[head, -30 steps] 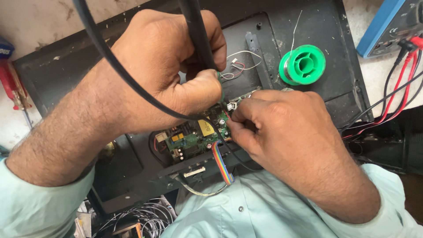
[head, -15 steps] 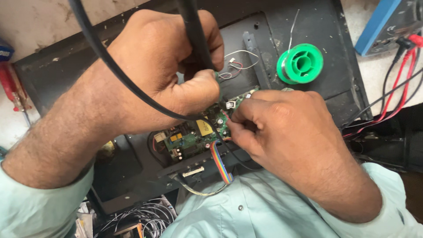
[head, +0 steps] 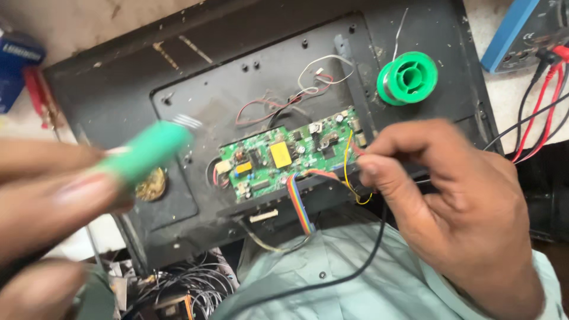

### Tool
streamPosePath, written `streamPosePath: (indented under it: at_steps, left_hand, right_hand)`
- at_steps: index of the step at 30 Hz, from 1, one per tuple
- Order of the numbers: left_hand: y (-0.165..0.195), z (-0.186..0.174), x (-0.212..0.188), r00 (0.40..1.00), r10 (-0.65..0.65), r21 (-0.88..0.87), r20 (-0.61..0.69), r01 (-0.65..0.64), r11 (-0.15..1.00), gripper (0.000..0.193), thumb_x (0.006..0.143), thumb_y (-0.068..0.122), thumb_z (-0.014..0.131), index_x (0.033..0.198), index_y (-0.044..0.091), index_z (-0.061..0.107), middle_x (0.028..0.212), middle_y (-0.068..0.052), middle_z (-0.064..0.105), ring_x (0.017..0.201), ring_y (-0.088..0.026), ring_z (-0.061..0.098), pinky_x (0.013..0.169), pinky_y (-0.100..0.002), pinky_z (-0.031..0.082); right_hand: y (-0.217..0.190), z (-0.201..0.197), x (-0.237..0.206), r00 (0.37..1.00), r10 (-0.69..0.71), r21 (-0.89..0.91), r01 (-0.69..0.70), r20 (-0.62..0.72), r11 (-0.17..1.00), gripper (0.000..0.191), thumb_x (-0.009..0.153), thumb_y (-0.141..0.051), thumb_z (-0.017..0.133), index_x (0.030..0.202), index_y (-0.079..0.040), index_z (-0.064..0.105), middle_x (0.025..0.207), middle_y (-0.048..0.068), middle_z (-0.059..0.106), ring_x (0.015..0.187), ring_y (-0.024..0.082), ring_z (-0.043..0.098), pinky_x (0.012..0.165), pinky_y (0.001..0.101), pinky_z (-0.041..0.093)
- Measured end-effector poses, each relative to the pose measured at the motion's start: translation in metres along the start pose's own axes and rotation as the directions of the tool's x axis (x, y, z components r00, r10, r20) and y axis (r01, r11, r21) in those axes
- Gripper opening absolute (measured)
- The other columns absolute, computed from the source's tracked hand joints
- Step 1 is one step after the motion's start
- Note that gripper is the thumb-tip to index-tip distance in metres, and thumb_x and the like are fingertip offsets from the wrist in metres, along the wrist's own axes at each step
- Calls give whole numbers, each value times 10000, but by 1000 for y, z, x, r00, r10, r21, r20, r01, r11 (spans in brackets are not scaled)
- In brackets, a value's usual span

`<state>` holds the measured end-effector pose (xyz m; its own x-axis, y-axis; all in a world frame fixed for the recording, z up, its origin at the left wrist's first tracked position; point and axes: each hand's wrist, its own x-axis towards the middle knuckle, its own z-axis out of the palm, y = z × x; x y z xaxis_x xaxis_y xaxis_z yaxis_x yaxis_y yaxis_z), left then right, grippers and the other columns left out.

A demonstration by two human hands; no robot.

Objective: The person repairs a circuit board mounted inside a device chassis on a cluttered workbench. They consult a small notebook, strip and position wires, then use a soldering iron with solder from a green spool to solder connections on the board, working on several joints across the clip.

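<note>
Two hands are at work over the black back panel (head: 195, 112) of a flat appliance, which lies open and fills most of the view beyond and between them. Fixed in its recess is a green circuit board (head: 290, 160), long axis running from the left hand's side up toward the right hand's fingertips, slightly tilted.

Right hand (head: 456, 207): fingers pinched closed at the board's near right-hand corner, apparently on a fine wire lead or a thin tool; the grip point is small and partly covered, so which it is cannot be told with certainty. A yellow wire (head: 349, 178) loops just below that pinch. This hand is plainly the nearer of the two to the board, touching or almost touching its edge.

Left hand (head: 53, 201): close to the camera and heavily blurred, closed around a green-handled tool (head: 148, 151) whose handle points toward the board. It stands well apart from the board, off its left end.

A rainbow ribbon cable (head: 299, 207) drops from the board's lower edge, between the hands and toward the person's pale green shirt (head: 355, 266). A green solder spool (head: 408, 77) rests on the panel beyond the right hand. Red and black test leads (head: 533, 118) run to the outer side of that hand.
</note>
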<state>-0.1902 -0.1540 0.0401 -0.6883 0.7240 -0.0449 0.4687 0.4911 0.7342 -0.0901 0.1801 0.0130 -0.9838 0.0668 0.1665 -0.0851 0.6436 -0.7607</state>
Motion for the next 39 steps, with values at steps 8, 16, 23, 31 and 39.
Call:
streamPosePath:
  at_steps: [8, 16, 23, 31, 39]
  left_hand:
    - [27, 86, -44, 676, -112, 90, -729, 257, 962, 337, 971, 19, 786, 1229, 5, 571, 1307, -169, 687, 1172, -278, 697, 1000, -335, 550]
    - [-43, 131, -80, 640, -42, 184, -767, 282, 942, 487, 902, 58, 920, 1195, 1, 535, 1244, -186, 697, 1132, -282, 724, 979, -350, 594]
    - [34, 143, -48, 623, 151, 219, -767, 33, 975, 575, 853, 65, 914, 1196, 4, 457, 1210, -265, 667, 1083, -320, 733, 903, -369, 619]
    - [55, 148, -41, 630, 235, 269, -740, -44, 962, 583, 865, 76, 895, 1189, 18, 415, 1182, -275, 662, 1028, -330, 741, 828, -379, 634]
    - [68, 143, -36, 655, 275, 311, -704, -63, 948, 589, 860, 96, 896, 1190, 21, 414, 1164, -266, 660, 1024, -355, 741, 803, -397, 633]
  right_hand:
    - [-27, 28, -21, 998, 38, 171, -47, 60, 984, 106, 931, 5, 723, 1030, 24, 692, 829, 47, 654, 647, 80, 538, 571, 211, 432]
    - [-44, 46, -27, 976, -202, 217, 181, 79, 959, 204, 896, 20, 726, 1096, 12, 687, 939, 82, 764, 819, 95, 742, 682, 241, 584]
    - [-43, 57, -32, 944, -329, 171, 327, -13, 930, 144, 955, -2, 795, 1084, -12, 732, 958, 73, 719, 782, 115, 680, 613, 211, 523]
    - [-39, 53, -36, 949, -314, 179, 305, 24, 936, 98, 948, -12, 776, 1030, 2, 722, 873, 52, 694, 681, 85, 631, 582, 225, 491]
    - [-38, 55, -39, 960, -280, 211, 273, 3, 939, 103, 955, -27, 781, 1033, 10, 726, 849, 47, 680, 653, 69, 605, 556, 214, 479]
